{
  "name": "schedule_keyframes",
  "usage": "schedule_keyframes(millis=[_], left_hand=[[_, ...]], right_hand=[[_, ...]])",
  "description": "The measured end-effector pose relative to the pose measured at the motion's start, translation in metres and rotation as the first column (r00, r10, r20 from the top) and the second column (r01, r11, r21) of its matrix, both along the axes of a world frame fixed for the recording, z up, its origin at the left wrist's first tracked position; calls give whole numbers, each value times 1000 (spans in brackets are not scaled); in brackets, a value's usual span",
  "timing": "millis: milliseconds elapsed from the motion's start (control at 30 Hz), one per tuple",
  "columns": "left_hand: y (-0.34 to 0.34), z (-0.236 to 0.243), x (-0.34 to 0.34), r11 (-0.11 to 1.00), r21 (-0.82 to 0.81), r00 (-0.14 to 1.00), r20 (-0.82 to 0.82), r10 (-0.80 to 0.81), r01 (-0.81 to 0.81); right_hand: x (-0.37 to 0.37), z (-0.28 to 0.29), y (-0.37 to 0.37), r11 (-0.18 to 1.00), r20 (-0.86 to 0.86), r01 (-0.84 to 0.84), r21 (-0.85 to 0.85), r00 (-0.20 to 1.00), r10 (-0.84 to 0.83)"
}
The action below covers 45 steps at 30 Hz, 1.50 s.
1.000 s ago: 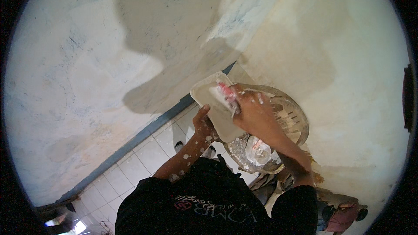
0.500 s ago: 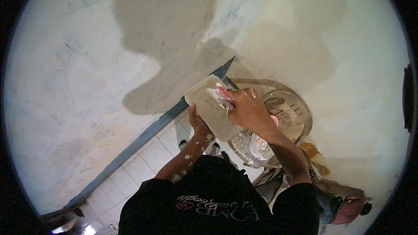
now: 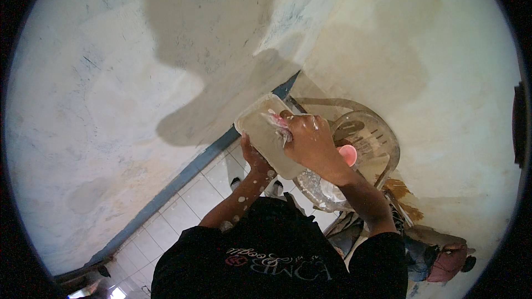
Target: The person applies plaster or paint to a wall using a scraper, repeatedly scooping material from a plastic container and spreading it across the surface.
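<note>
My left hand supports a pale rectangular tray with rounded corners by its near left side. Some of its fingers are hidden beneath it. Over the tray, my right hand is closed round a tool with a red, paste-smeared handle. Its working end is mostly hidden, so its exact kind cannot be told. White paste spots both hands and my left forearm. Below and right of my right hand, a pink cup and a whitish bag rest on a dirty plastic chair.
The chair stands near a corner between a patchy whitish wall and a cream wall. A blue-grey skirting strip borders the white tiled floor. A dark red and dark blue bundle lies at the lower right.
My right hand has shifted slightly left and turned, taking the red-handled tool a little left over the tray. More of the pink cup shows now. The left hand has barely moved.
</note>
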<state>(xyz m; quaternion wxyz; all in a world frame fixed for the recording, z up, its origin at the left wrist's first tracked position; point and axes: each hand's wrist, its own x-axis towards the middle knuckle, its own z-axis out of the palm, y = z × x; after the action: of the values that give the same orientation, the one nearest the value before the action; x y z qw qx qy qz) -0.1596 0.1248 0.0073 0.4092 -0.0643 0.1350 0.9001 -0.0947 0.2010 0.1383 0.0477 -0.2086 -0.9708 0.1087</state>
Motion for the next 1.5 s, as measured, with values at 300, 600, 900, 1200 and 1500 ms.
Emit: schedule_keyframes(millis=[300, 600, 900, 1200, 1500], left_hand=[[2, -5, -1, 989, -32, 989, -36, 145, -146], [3, 14, -1, 977, -139, 982, -110, 150, -165], [-1, 23, 1, 982, -151, 993, -68, 101, -110], [1, 17, -1, 982, -151, 992, -80, 98, -109], [3, 18, -8, 984, -129, 990, -82, 111, -121]], right_hand=[[-5, 20, 4, 996, -60, -67, -52, 996, 64], [-11, 25, 9, 999, -14, 5, -41, 1000, -6], [-12, 33, 9, 1000, -119, 2, -28, 993, -5], [-8, 22, 15, 998, -106, -64, -2, 992, 64], [-18, 21, 14, 998, 10, -18, -53, 1000, 19]])
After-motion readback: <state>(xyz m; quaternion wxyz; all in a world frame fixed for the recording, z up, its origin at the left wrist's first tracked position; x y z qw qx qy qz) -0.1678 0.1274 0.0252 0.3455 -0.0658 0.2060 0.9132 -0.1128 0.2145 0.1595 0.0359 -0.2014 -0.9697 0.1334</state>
